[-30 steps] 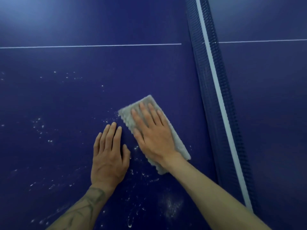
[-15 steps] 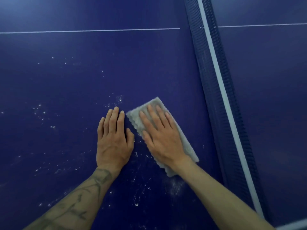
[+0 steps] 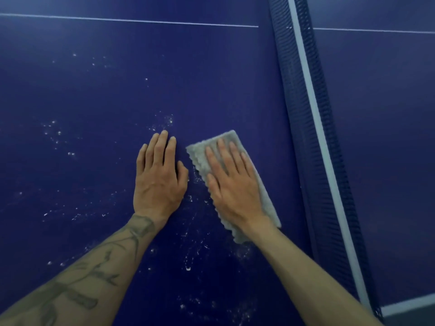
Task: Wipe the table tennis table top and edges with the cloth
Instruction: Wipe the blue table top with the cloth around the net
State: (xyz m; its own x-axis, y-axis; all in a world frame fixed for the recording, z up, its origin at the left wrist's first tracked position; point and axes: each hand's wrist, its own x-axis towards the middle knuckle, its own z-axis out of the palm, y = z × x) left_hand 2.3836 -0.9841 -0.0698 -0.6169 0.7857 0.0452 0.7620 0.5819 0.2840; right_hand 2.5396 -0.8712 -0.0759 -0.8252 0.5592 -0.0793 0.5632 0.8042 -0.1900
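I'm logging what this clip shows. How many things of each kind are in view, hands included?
Bare hands: 2, left hand and right hand
Grey scalloped-edge cloth: 1
Dark blue mesh net with white top band: 1
Blue table tennis table top: 1
Total: 5

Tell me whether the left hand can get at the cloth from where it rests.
Probably yes. The left hand lies flat on the table right beside the cloth, only bare surface between them, though the right hand presses on most of it.
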